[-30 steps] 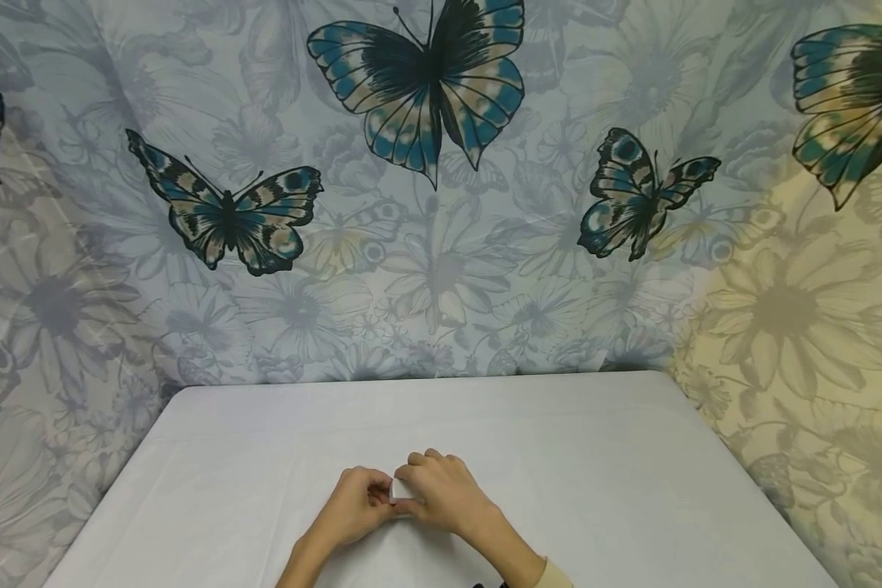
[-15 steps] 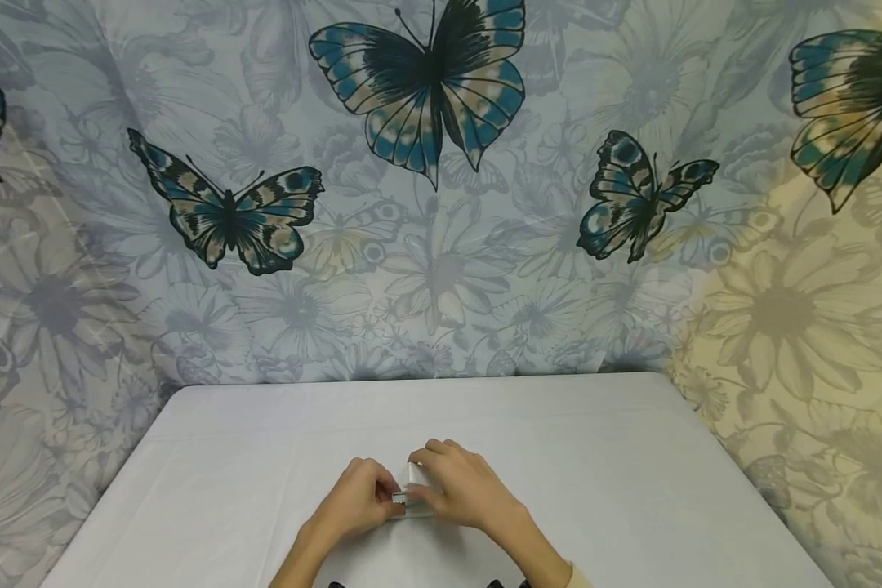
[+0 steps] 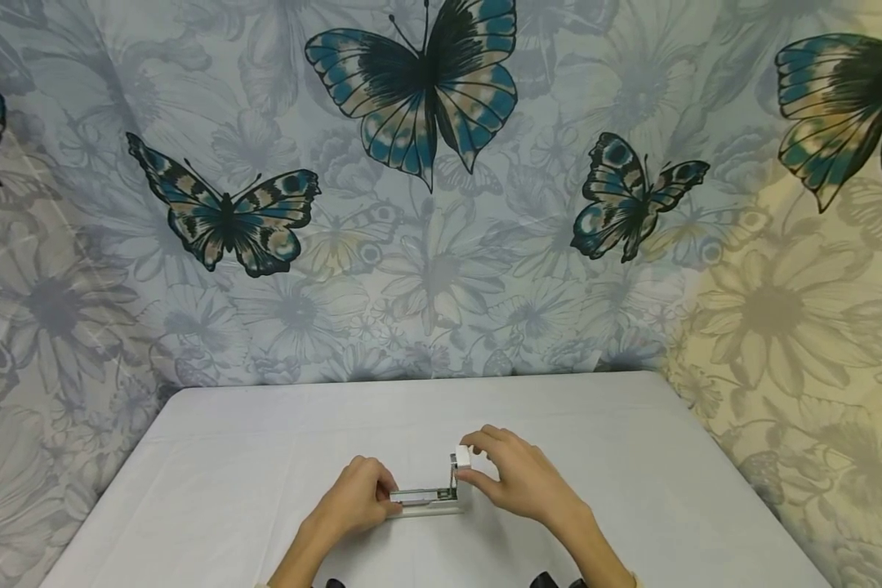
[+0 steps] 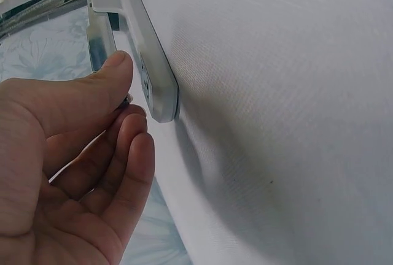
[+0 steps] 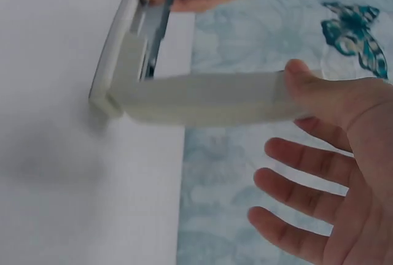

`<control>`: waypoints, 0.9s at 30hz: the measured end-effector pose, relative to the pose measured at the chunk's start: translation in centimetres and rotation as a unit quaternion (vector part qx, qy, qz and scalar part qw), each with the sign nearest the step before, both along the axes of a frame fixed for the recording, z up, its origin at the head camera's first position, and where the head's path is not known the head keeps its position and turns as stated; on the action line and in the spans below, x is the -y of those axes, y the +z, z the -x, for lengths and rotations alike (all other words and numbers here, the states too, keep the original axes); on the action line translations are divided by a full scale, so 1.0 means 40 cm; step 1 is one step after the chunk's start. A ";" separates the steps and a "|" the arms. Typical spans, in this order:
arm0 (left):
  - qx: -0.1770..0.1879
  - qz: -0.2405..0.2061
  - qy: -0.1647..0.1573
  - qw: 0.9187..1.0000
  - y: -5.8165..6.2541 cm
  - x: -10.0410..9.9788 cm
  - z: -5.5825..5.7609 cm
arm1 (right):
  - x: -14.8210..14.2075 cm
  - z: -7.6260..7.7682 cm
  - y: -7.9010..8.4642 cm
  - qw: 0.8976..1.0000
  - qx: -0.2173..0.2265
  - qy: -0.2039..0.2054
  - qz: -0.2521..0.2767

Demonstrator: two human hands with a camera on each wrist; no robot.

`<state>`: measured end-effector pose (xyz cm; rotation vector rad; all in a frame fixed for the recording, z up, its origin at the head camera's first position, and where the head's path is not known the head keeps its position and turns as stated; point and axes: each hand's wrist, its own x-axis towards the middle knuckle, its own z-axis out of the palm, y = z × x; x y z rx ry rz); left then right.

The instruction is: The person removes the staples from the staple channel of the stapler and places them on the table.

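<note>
A white stapler (image 3: 428,512) stands on the table with its top cover (image 3: 463,457) swung up to about upright. My left hand (image 3: 360,494) pinches the front end of the metal staple magazine (image 4: 101,47) between thumb and fingers, above the base. The free end of the raised cover is between the thumb and index finger of my right hand (image 3: 525,478). In the right wrist view the cover (image 5: 209,96) juts out from the hinge, and the other right fingers (image 5: 298,194) are spread apart from it. Whether staples lie in the magazine cannot be told.
A white cloth covers the table (image 3: 265,433). Behind it hangs a patterned fabric (image 3: 441,278) with butterflies and flowers. Dark objects (image 3: 547,580) show at the near edge of the head view, too little to identify.
The right hand has moved right and swung the stapler's cover up and back, exposing the magazine. My left hand has stayed nearly in place at the front end.
</note>
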<state>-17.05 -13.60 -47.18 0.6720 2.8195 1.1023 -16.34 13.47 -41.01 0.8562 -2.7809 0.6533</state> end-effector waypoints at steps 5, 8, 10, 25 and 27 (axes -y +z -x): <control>-0.009 0.012 0.001 1.000 -0.002 -0.001 0.001 | -0.082 -0.008 0.002 0.999 -0.003 -0.024 -0.021; -0.014 0.019 0.005 1.000 -0.003 -0.001 0.003 | -0.128 -0.013 -0.003 0.999 0.007 -0.032 -0.034; -0.015 0.023 0.008 1.000 -0.003 0.001 0.005 | -0.151 -0.015 -0.010 0.998 0.028 -0.037 -0.036; -0.006 0.018 0.001 1.000 -0.004 0.000 0.003 | -0.197 -0.010 -0.111 0.993 0.094 -0.055 -0.034; -0.007 0.016 0.000 1.000 -0.003 0.001 0.003 | -0.196 -0.010 -0.110 0.994 0.087 -0.060 -0.037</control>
